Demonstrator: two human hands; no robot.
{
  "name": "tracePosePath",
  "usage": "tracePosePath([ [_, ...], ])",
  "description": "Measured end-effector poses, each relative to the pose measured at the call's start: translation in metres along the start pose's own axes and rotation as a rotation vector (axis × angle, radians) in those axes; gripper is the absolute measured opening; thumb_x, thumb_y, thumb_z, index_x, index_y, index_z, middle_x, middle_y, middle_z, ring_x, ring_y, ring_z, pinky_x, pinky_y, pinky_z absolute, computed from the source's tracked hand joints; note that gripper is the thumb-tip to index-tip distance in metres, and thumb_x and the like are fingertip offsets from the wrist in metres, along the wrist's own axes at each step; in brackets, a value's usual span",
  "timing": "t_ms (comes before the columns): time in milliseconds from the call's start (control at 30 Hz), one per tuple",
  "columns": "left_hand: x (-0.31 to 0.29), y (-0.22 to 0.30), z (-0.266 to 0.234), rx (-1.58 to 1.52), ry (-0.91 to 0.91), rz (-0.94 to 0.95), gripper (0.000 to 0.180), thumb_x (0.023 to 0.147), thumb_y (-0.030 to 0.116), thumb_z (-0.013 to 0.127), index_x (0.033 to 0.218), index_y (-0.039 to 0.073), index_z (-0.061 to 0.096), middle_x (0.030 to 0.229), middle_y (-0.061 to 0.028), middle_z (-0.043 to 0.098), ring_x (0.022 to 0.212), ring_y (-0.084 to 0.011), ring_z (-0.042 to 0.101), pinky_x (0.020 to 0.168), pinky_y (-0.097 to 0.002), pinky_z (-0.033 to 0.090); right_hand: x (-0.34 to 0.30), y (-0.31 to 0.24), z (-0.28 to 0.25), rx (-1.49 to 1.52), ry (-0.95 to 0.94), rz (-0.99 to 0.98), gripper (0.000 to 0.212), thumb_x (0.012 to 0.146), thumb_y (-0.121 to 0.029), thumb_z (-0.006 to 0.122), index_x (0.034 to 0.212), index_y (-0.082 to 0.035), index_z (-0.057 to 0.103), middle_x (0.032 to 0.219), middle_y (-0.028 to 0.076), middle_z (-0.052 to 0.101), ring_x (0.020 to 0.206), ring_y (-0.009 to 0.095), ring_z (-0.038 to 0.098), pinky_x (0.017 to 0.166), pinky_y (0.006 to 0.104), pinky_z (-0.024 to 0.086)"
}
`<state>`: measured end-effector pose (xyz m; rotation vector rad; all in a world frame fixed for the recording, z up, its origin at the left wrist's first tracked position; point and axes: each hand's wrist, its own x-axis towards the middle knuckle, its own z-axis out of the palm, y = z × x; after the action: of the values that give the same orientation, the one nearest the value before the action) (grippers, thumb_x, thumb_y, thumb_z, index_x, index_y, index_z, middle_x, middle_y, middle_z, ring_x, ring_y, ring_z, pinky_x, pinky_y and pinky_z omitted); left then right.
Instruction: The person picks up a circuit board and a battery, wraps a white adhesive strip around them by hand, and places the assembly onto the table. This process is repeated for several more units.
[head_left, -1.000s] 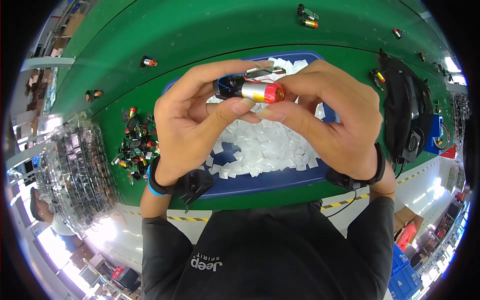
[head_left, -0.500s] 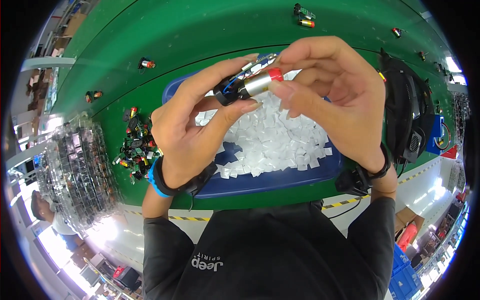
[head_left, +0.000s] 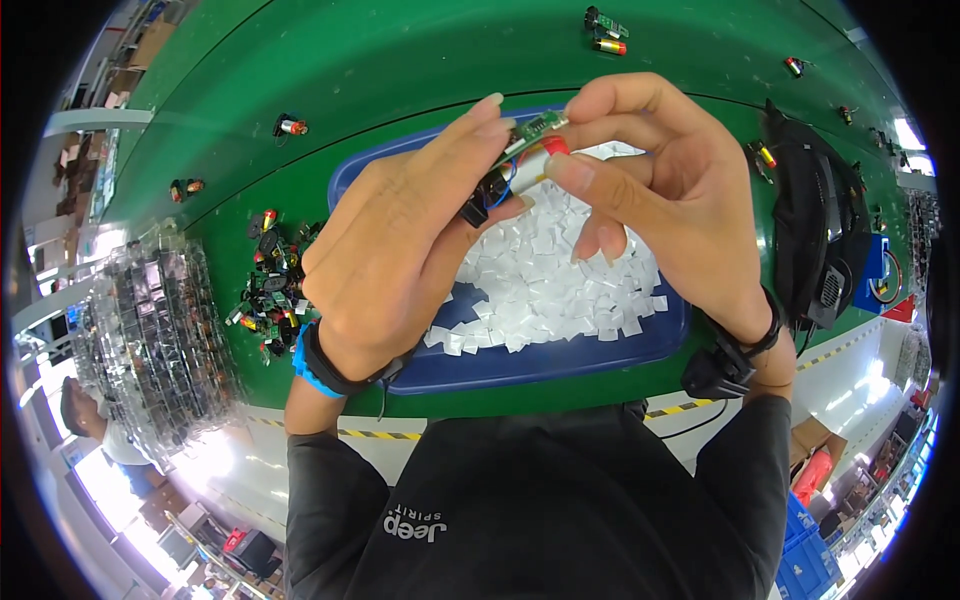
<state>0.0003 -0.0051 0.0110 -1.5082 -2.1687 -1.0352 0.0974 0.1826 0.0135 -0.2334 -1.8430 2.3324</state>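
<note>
Over a blue tray (head_left: 540, 375) of white squares (head_left: 560, 270), a person's left hand (head_left: 385, 235) held a wired cylindrical assembly (head_left: 525, 172) around its black end while the right hand (head_left: 685, 190) pinched its red end in a narrow grip. The tray sat close to the near edge of the green bench (head_left: 450, 60); a broader stretch lay beyond, with similar assemblies (head_left: 275, 285) piled at left.

Left hand (head_left: 385, 240) grips battery assembly (head_left: 523, 172) at 12 o'clock; right hand (head_left: 690, 195) pinches its red end. White squares (head_left: 550, 285) in blue tray (head_left: 530, 372) beneath. Parts pile (head_left: 275, 285) 9 o'clock, black bag (head_left: 812, 225) 3 o'clock.
</note>
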Motion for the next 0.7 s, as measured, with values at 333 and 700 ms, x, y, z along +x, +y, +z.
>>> tracePosePath([
  [333, -0.0018, 0.0, 0.0034, 0.015, 0.002, -0.029, 0.048, 0.071, -0.003, 0.083, 0.117, -0.003, 0.069, 0.113, -0.0132, 0.073, 0.087, -0.0221, 0.071, 0.076, -0.0287, 0.055, -0.0008, 0.0029, 0.002, -0.008, -0.062, -0.024, 0.024, 0.094, -0.001, 0.066, 0.114, 0.001, 0.053, 0.107, 0.012, 0.064, 0.051, 0.006, 0.052, 0.05, 0.0254, 0.054],
  [700, -0.0004, 0.0007, 0.0062, -0.137, 0.0, -0.037, 0.035, 0.077, -0.006, 0.077, 0.111, -0.005, 0.067, 0.095, -0.012, 0.072, 0.072, -0.0209, 0.067, 0.063, -0.0282, 0.056, -0.0029, 0.0019, 0.0059, 0.068, -0.084, 0.045, 0.031, 0.095, -0.003, 0.065, 0.122, 0.0, 0.051, 0.098, 0.009, 0.063, 0.052, 0.007, 0.053, 0.051, 0.0245, 0.053],
])
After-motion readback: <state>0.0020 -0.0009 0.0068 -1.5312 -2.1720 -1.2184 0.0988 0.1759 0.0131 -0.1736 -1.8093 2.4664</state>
